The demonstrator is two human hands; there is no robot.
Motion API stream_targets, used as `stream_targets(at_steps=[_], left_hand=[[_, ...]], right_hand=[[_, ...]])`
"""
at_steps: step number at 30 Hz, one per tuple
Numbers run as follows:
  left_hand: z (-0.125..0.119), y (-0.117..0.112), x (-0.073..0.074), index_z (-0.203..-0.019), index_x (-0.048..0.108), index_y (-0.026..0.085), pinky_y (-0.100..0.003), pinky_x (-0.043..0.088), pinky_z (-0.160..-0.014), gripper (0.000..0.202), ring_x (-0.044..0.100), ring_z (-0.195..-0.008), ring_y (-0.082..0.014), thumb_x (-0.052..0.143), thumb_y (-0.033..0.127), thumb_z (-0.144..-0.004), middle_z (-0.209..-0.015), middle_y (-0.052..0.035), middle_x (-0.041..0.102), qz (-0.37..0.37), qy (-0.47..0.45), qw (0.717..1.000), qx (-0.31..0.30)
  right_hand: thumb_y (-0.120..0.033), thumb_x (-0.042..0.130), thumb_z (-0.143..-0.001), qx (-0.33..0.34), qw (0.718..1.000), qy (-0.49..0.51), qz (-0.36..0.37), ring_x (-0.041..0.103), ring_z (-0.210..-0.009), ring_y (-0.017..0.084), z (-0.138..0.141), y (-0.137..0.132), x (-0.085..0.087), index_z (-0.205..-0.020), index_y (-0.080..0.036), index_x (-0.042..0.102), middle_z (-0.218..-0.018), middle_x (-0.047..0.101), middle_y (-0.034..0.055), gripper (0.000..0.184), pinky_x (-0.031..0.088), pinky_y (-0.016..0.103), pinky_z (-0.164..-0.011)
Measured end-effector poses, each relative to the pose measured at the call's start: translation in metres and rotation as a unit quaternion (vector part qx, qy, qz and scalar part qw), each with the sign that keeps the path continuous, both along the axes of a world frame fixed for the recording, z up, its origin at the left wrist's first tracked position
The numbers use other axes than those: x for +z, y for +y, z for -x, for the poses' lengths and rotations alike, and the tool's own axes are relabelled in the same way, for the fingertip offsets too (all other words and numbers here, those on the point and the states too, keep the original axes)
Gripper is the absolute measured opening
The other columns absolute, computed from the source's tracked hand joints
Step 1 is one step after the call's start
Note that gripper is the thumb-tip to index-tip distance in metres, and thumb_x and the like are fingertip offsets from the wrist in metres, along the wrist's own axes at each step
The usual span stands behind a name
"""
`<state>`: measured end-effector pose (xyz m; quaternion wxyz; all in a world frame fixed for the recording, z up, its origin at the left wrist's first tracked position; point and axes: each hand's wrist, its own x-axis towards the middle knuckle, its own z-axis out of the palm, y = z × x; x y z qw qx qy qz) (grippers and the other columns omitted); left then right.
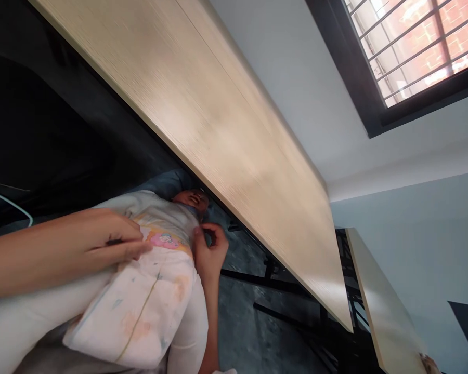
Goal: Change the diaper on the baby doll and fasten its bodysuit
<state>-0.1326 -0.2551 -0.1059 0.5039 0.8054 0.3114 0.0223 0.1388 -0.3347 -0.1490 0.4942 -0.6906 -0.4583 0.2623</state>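
A baby or a lifelike baby doll (171,218) in a light grey top lies on its back, head away from me; I cannot tell which it is. Around its hips is a white diaper (148,311) with a coloured, printed waistband and a yellowish line down the front. My left hand (120,239) comes in from the left, its thumb and fingers closed at the waistband's left edge. On the other side, my right hand (212,246) is beside the waist, fingers curled toward the thumb. What its fingertips hold, if anything, is hidden. White-clothed legs (187,332) flank the diaper.
A long pale wooden table (226,140) slants across the view, its edge close above the head. Black metal table legs (281,283) stand to the right. Behind are a second table (386,296) and a barred window (417,47). A light cable (10,200) curves at far left.
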Motion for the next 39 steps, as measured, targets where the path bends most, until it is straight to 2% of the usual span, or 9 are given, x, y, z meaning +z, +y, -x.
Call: stream_targets(at_steps=[3, 7, 10, 13, 19, 23, 29, 35, 39], left_hand=[[-0.009, -0.006, -0.004, -0.080, 0.073, 0.027, -0.033, 0.047, -0.068, 0.056, 0.065, -0.076, -0.0227, 0.046, 0.074, -0.097, -0.082, -0.0017, 0.070, -0.011, 0.008, 0.996, 0.093], [-0.013, -0.011, -0.021, -0.116, 0.075, 0.032, -0.031, 0.048, -0.071, 0.052, 0.064, -0.083, -0.0230, 0.067, 0.071, -0.084, -0.093, -0.0006, 0.070, -0.030, -0.047, 0.985, 0.165], [-0.014, -0.009, -0.026, -0.135, 0.069, 0.030, -0.030, 0.040, -0.060, 0.072, 0.056, -0.067, -0.0205, 0.070, 0.074, -0.078, -0.076, 0.0018, 0.059, -0.008, -0.012, 0.985, 0.174], [-0.014, -0.006, -0.022, -0.144, 0.063, 0.028, -0.030, 0.033, -0.057, 0.081, 0.051, -0.066, -0.0205, 0.067, 0.077, -0.080, -0.072, 0.0015, 0.055, 0.039, 0.011, 0.987, 0.153], [-0.013, -0.005, -0.016, -0.122, 0.068, 0.029, -0.027, 0.031, -0.056, 0.054, 0.044, -0.064, -0.0174, 0.064, 0.070, -0.087, -0.069, 0.0041, 0.047, 0.055, -0.011, 0.988, 0.147], [-0.012, -0.006, -0.020, -0.104, 0.064, 0.026, -0.025, 0.032, -0.055, 0.043, 0.043, -0.063, -0.0157, 0.060, 0.067, -0.092, -0.068, 0.0052, 0.046, 0.051, -0.030, 0.987, 0.151], [-0.013, -0.005, -0.020, -0.086, 0.063, 0.023, -0.024, 0.036, -0.055, 0.041, 0.048, -0.063, -0.0146, 0.055, 0.062, -0.097, -0.065, 0.0046, 0.053, 0.025, -0.006, 0.988, 0.151], [-0.004, -0.003, -0.022, -0.067, 0.056, 0.021, -0.026, 0.034, -0.055, 0.048, 0.050, -0.058, -0.0128, 0.054, 0.058, -0.096, -0.058, 0.0050, 0.049, -0.057, 0.014, 0.982, 0.181], [0.006, -0.002, -0.026, -0.074, 0.065, 0.022, -0.027, 0.035, -0.057, 0.047, 0.058, -0.063, -0.0144, 0.055, 0.062, -0.096, -0.063, 0.0051, 0.061, -0.066, 0.052, 0.971, 0.223]], right_hand=[[-0.030, 0.082, -0.080, 0.032, 0.997, 0.071, 0.001, 0.064, -0.085, 0.022, 0.000, -0.018, 0.014, -0.095, -0.018, 0.074, -0.090, 0.072, 0.0051, 0.020, 0.051, 0.034, -0.080], [-0.028, 0.089, -0.074, 0.121, 0.982, 0.135, 0.047, 0.058, -0.080, 0.018, -0.004, -0.037, 0.028, -0.107, -0.021, 0.077, -0.090, 0.066, 0.0019, 0.036, 0.045, 0.029, -0.072], [-0.027, 0.090, -0.073, 0.175, 0.972, 0.135, 0.077, 0.056, -0.080, 0.016, -0.010, -0.042, 0.031, -0.109, -0.023, 0.079, -0.096, 0.064, 0.0019, 0.037, 0.043, 0.028, -0.071], [-0.028, 0.089, -0.076, 0.210, 0.964, 0.128, 0.100, 0.054, -0.079, 0.016, -0.015, -0.038, 0.032, -0.108, -0.024, 0.081, -0.097, 0.065, 0.0024, 0.034, 0.042, 0.028, -0.070], [-0.031, 0.090, -0.073, 0.202, 0.957, 0.141, 0.153, 0.049, -0.066, 0.013, -0.014, -0.032, 0.038, -0.088, -0.020, 0.078, -0.075, 0.059, -0.0015, 0.023, 0.038, 0.026, -0.062], [-0.032, 0.088, -0.075, 0.191, 0.960, 0.140, 0.152, 0.049, -0.065, 0.013, -0.013, -0.036, 0.038, -0.077, -0.019, 0.072, -0.075, 0.062, -0.0010, 0.020, 0.038, 0.026, -0.062], [-0.033, 0.089, -0.071, 0.183, 0.955, 0.150, 0.178, 0.047, -0.065, 0.013, -0.017, -0.039, 0.034, -0.090, -0.020, 0.076, -0.075, 0.061, -0.0016, 0.027, 0.036, 0.026, -0.061], [-0.038, 0.088, -0.070, 0.181, 0.952, 0.157, 0.189, 0.042, -0.061, 0.012, -0.016, -0.037, 0.034, -0.081, -0.019, 0.070, -0.071, 0.056, -0.0025, 0.028, 0.033, 0.025, -0.057], [-0.039, 0.086, -0.070, 0.178, 0.953, 0.158, 0.189, 0.041, -0.059, 0.011, -0.015, -0.038, 0.031, -0.078, -0.019, 0.068, -0.071, 0.057, -0.0018, 0.028, 0.031, 0.025, -0.055]])
